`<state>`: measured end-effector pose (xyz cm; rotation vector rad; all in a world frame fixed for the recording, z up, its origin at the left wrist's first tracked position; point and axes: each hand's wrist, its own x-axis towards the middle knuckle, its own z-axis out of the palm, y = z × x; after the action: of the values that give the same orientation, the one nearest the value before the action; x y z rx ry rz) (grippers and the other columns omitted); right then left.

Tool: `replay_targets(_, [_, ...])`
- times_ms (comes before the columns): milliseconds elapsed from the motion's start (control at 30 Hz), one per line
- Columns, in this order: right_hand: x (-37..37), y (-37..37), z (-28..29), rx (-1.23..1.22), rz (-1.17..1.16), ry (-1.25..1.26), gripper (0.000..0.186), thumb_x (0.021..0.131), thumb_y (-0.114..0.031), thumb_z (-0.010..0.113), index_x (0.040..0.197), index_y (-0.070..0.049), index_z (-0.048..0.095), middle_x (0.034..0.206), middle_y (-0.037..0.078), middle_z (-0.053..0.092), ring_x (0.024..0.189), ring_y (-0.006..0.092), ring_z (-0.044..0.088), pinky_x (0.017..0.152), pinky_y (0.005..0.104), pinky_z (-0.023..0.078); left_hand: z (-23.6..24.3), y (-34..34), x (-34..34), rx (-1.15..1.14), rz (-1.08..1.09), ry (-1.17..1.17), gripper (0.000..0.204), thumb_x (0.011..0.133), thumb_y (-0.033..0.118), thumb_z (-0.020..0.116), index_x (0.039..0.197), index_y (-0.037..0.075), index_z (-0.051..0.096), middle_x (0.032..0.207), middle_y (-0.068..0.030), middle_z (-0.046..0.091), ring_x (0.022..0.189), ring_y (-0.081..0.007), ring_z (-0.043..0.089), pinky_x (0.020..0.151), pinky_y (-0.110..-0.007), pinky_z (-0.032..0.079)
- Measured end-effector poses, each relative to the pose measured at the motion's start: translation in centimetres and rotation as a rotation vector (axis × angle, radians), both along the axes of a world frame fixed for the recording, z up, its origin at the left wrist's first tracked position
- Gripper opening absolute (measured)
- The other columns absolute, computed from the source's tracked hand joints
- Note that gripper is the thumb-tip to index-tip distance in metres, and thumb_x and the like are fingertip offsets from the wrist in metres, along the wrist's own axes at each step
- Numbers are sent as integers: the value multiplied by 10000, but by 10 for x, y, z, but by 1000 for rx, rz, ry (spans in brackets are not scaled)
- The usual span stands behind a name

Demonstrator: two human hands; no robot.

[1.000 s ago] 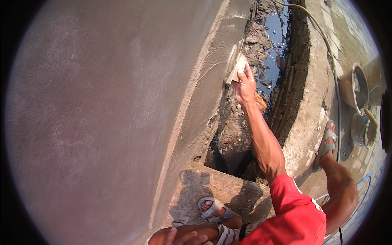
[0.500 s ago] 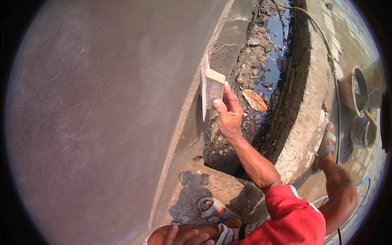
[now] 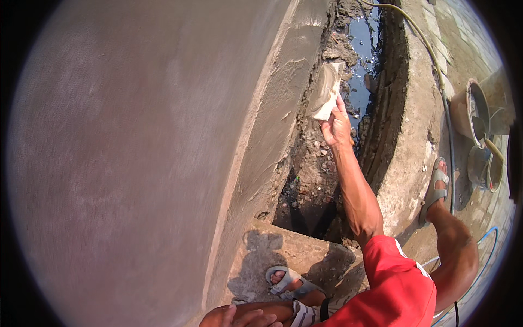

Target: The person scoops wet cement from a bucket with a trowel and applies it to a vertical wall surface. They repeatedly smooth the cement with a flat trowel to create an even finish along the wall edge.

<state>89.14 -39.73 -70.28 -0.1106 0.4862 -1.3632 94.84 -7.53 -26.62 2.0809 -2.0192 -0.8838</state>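
My right hand (image 3: 339, 129) grips a plastering float (image 3: 328, 91) and holds it out over the drainage ditch (image 3: 305, 188). The float is tilted, so its flat face, streaked with pale wet mortar, shows; its handle is hidden. To its left runs the grey plastered strip (image 3: 269, 122) along the foot of a broad, smooth plastered wall (image 3: 141, 152). The float stands apart from both. My left hand (image 3: 248, 318) lies at the lower edge on my bent leg, fingers apart and holding nothing; part of it is cut off.
Dark water (image 3: 362, 46) and rubble fill the ditch, bounded by a rough concrete edge (image 3: 400, 158) at right. My feet straddle it, one on a concrete slab (image 3: 305, 248). Farther right are a hose (image 3: 449, 131), a bucket (image 3: 463, 111) and a smaller pail (image 3: 479, 171).
My right hand has drawn the float off the plastered strip, moving right and away over the ditch, and turned its face into view. A leaf seen in the ditch before no longer shows.
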Motion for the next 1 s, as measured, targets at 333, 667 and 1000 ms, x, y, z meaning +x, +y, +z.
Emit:
replay_targets(333, [30, -48, 3, -26, 42, 250, 491, 933, -46, 500, 1407, -95, 385, 1260, 87, 558, 1015, 217, 620, 738, 431, 581, 8, -6, -2, 267, 238, 123, 869, 965, 494, 12, 1169, -152, 555, 1186, -232, 615, 1189, -412, 523, 1098, -542, 239])
replay_targets(667, [36, 18, 99, -375, 30, 403, 550, 922, -85, 582, 1421, -9, 363, 1309, 116, 530, 1159, 171, 531, 997, 321, 423, -6, 24, 10, 133, 235, 295, 866, 964, 489, 40, 1151, -198, 534, 1203, -292, 579, 1146, -449, 537, 1073, -518, 298])
replay_targets(1000, [41, 131, 123, -645, 141, 486, 450, 903, -59, 608, 1340, -56, 501, 1307, 140, 532, 1185, 192, 515, 1005, 336, 401, -2, 28, 0, 33, 167, 158, 740, 991, 399, 108, 1165, -171, 547, 1190, -268, 595, 1154, -408, 549, 1063, -520, 325])
